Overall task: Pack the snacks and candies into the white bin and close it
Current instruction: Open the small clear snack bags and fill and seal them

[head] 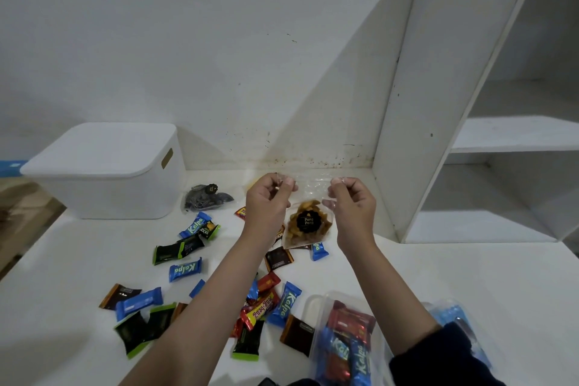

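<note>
Both hands hold one snack bag above the table

The left hand [266, 200] and right hand [352, 207] pinch the top corners of the bag [305, 222] with curled fingers, near the table's back edge; the closed bin [106, 172] stands at the back left corner.

I see the white bin [106, 172] standing lidded at the tabletop's far left corner, against the wall. A clear snack pouch [305, 222] of golden pieces with a black round label hangs upright, pinched at its top corners. Wrapped candies [185, 269] in blue, black-green, brown and red lie scattered flat across the middle; a dark-filled pouch [206, 197] lies just beside the bin.
</note>
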Demonstrator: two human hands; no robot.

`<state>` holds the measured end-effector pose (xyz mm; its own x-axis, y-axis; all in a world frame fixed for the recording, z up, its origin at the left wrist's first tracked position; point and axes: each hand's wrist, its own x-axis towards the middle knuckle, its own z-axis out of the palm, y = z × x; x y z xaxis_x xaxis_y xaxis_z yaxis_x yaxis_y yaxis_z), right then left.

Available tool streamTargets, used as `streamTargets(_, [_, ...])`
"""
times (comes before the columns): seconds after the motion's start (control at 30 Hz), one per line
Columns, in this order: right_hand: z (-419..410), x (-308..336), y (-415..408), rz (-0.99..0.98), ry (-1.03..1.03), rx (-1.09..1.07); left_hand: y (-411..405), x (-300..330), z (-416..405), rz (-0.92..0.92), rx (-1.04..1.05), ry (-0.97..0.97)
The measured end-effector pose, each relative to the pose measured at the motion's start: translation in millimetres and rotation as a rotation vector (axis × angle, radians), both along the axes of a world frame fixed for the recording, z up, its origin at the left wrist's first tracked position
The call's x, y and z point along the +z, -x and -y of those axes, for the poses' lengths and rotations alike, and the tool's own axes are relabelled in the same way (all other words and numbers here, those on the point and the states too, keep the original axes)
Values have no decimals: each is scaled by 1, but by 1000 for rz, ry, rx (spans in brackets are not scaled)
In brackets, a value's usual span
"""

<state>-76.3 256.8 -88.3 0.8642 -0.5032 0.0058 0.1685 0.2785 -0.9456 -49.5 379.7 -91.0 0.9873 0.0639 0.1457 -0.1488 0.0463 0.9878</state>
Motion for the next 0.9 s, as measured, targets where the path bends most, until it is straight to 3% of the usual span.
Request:
streamTargets(0.4, [3, -10, 3, 6, 79, 135, 6, 6, -2, -10, -38, -2])
streamTargets(0.9, [-3, -4, 3, 32, 40, 108, 14, 6, -5, -89, -122, 143])
